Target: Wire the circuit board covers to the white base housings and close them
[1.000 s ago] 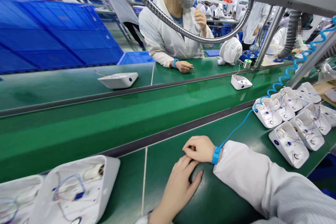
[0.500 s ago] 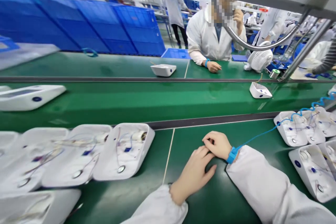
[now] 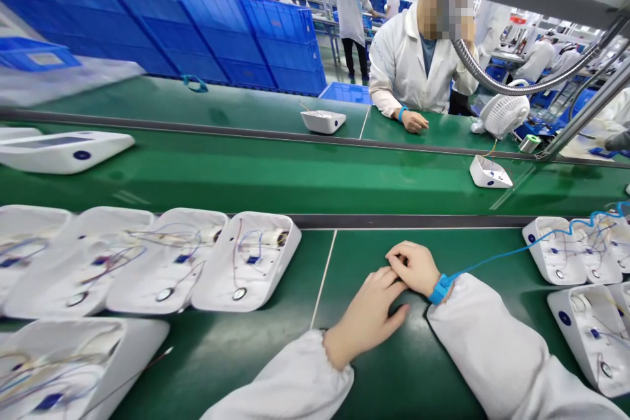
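My left hand (image 3: 367, 315) lies flat on the green bench mat (image 3: 305, 367), fingers stretched out, holding nothing. My right hand (image 3: 414, 267) rests on the fingertips of the left, its fingers curled; nothing shows in them. A blue wrist strap (image 3: 440, 289) with a coiled blue cord (image 3: 512, 251) is on my right wrist. Several open white plastic housings (image 3: 246, 262) with wires inside lie in a row to the left of my hands. More open housings (image 3: 556, 252) lie to the right.
A green conveyor belt (image 3: 295, 177) runs across beyond the bench, carrying a closed white unit (image 3: 63, 151) and a smaller white piece (image 3: 488, 172). A person in a white coat (image 3: 413, 72) sits opposite beside a small white fan (image 3: 502, 115). Blue crates (image 3: 197, 33) are stacked behind.
The view has swung left, bringing the row of housings on the left into sight. Both hands stay together on the mat in nearly the same pose.
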The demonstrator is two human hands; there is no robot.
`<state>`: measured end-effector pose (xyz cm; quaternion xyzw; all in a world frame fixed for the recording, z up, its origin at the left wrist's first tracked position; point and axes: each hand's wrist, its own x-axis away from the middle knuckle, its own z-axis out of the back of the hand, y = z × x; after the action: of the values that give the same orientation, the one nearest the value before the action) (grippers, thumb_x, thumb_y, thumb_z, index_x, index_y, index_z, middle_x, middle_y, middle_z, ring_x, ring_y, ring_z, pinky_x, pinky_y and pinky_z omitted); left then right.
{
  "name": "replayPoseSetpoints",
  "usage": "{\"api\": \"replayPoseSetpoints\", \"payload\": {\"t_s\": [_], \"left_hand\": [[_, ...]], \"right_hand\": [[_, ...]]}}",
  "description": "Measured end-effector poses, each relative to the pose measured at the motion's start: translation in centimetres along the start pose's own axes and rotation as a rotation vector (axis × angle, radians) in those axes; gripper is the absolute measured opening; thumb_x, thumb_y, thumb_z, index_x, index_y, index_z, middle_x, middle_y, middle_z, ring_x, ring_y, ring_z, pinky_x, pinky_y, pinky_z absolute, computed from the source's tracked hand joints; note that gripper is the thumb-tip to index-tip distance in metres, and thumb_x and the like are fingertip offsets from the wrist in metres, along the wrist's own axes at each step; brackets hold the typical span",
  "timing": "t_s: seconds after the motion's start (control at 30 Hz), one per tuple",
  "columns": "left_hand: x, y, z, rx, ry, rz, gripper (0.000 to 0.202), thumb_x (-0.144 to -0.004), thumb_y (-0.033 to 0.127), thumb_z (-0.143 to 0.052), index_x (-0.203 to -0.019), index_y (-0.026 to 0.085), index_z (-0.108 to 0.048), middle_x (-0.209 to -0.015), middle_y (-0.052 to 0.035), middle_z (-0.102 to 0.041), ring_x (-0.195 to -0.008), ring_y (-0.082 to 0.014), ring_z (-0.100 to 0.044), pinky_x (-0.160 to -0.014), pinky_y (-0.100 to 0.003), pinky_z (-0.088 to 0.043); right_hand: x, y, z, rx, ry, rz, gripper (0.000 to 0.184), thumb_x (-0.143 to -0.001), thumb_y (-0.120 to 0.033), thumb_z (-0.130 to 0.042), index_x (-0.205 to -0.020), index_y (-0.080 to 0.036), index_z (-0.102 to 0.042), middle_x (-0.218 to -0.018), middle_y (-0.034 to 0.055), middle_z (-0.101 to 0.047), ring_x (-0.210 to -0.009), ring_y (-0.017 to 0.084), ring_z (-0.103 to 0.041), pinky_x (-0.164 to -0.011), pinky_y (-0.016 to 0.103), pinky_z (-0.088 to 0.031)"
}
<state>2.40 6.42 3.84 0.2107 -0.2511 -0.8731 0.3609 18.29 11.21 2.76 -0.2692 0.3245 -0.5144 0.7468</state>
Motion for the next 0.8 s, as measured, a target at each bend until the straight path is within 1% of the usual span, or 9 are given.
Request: {"api": "replayPoseSetpoints", "payload": {"t_s": [0.2, 0.6, 0.8], "left_hand": [[0.00, 0.01, 0.04, 0.003, -0.002, 0.002, 0.026, -0.086, 0.021, -0.062, -0.112, 0.021, -0.064, -0.120, -0.0090, -0.061, -0.112, -0.0284, -0.053, -0.093, -0.045, -0.046], [0.03, -0.05, -0.06, 0.015, 0.011, -0.007, 0.028, -0.086, 0.021, -0.060, -0.114, 0.021, -0.063, -0.121, -0.0098, -0.062, -0.115, -0.0289, -0.053, -0.096, -0.045, -0.046], [0.05, 0.00, -0.03, 0.020, 0.012, -0.006, 0.029, -0.085, 0.020, -0.061, -0.114, 0.021, -0.062, -0.121, -0.0088, -0.062, -0.116, -0.0284, -0.053, -0.096, -0.045, -0.046]], "right_hand": [[0.01, 0.00, 0.04, -0.003, -0.005, -0.002, 0.015, -0.086, -0.016, -0.058, -0.084, -0.021, -0.072, -0.087, 0.0012, -0.073, -0.073, 0.013, -0.065, -0.072, 0.025, -0.049], [0.07, 0.11, 0.04, -0.001, -0.008, 0.000, 0.014, -0.086, -0.015, -0.059, -0.085, -0.021, -0.072, -0.089, 0.0008, -0.073, -0.078, 0.013, -0.067, -0.075, 0.025, -0.050], [0.10, 0.07, 0.05, -0.011, -0.003, 0.003, 0.014, -0.086, -0.015, -0.059, -0.084, -0.021, -0.072, -0.088, 0.0007, -0.073, -0.075, 0.013, -0.065, -0.073, 0.025, -0.049]]}}
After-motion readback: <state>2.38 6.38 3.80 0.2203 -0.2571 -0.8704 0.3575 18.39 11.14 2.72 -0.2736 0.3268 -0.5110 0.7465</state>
